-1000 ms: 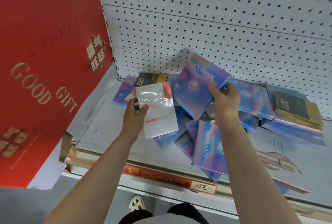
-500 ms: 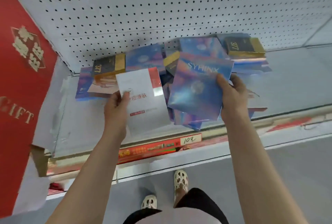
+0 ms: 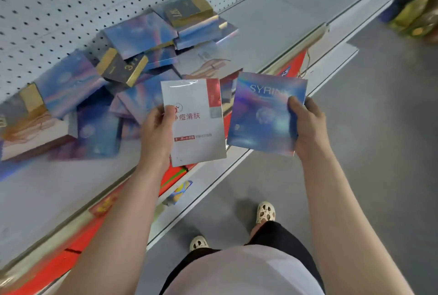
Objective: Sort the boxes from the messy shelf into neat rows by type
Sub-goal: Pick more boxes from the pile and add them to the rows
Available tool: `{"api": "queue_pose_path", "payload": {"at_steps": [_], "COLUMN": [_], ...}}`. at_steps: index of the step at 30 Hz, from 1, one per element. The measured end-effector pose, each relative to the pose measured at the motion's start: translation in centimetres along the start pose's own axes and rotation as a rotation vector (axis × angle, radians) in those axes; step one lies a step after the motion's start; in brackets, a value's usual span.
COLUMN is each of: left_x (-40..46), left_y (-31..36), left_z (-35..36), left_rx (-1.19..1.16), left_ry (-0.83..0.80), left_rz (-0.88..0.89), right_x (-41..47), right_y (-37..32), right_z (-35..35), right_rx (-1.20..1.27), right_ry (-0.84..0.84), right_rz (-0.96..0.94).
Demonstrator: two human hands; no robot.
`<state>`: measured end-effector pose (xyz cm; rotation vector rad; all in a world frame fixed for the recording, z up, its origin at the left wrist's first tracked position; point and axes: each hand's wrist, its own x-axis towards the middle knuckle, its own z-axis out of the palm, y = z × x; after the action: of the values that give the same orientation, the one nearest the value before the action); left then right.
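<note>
Head view, sorting barely begun: the shelf (image 3: 272,24) carried a jumbled heap of blue iridescent boxes (image 3: 139,34) and dark gold-edged boxes (image 3: 123,68), no row yet visible, its right stretch bare. Left hand (image 3: 156,133), grip closed thumb-over-face on a white box (image 3: 196,121); right hand (image 3: 305,126), grip likewise closed on a blue SYRINX box (image 3: 263,114). Both boxes were held side by side above the shelf's front edge, clear of the heap.
</note>
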<state>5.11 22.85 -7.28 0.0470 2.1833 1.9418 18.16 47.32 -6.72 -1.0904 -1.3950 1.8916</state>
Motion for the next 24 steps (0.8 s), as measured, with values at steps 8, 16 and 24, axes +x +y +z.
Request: {"api": "queue_pose_path", "payload": {"at_steps": [8,16,24], "left_x": [-0.1,-0.1,4.8], "left_y": [1.6,3.8,5.5], "left_z": [17.1,35.9,49.5], "left_rx": [0.03,-0.034,0.035], "left_ry": [-0.14,-0.241,-0.326], "left_rz": [0.025,0.016,0.063], "right_x": [8.0,17.8,29.2], "right_y": [-4.4,-10.1,-13.0], "right_z": [-13.2,-26.0,-31.8], "right_rx": [-0.043,-0.052,-0.035], "right_ry": [0.114,0.229,0.301], "right_rz": [-0.069,-0.093,-0.095]}}
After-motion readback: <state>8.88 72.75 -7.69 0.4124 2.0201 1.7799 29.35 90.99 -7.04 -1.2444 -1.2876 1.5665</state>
